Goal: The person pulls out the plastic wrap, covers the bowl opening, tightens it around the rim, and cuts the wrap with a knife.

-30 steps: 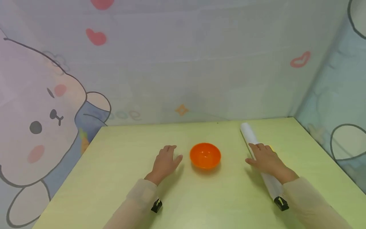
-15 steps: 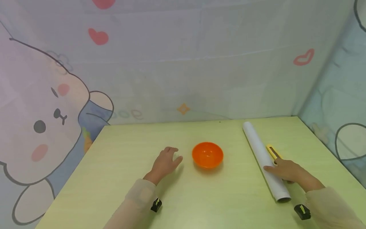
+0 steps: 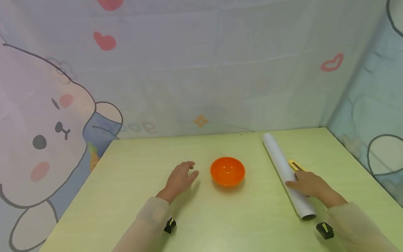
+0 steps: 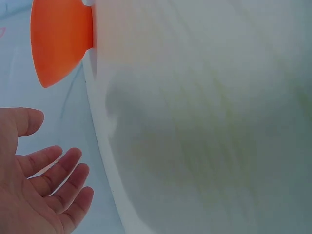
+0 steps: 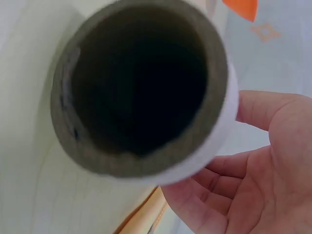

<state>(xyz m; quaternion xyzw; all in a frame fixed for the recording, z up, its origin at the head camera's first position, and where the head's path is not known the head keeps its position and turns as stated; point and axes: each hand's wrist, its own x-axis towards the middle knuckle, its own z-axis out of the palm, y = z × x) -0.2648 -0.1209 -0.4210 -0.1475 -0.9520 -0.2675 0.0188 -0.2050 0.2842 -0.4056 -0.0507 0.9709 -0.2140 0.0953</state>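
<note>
An orange bowl (image 3: 227,172) stands upright mid-table in the head view. To its left, my left hand (image 3: 179,180) holds nothing, its fingers loosely bent and apart from the bowl; in the left wrist view its palm (image 4: 29,195) shows below the bowl (image 4: 61,39). On the right lies a white cardboard tube (image 3: 280,162), slanting away from me. My right hand (image 3: 310,183) grips it from above near the close end, thumb over the top, fingers down its right side. A yellow utility knife (image 3: 295,165) lies along the tube, partly hidden by that hand. The right wrist view shows the tube's hollow grey end (image 5: 219,73).
The pale yellow-green table (image 3: 126,175) ends at a hanging cloth backdrop (image 3: 220,87) printed with a cartoon animal and hearts. More cloth (image 3: 371,115) borders the right side. A black clip-like device (image 3: 325,230) sits at each cuff.
My right hand has come down and right from over the tube's middle to its near part, uncovering some of the knife. Lately tube and knife shifted slightly left. My left hand has barely moved.
</note>
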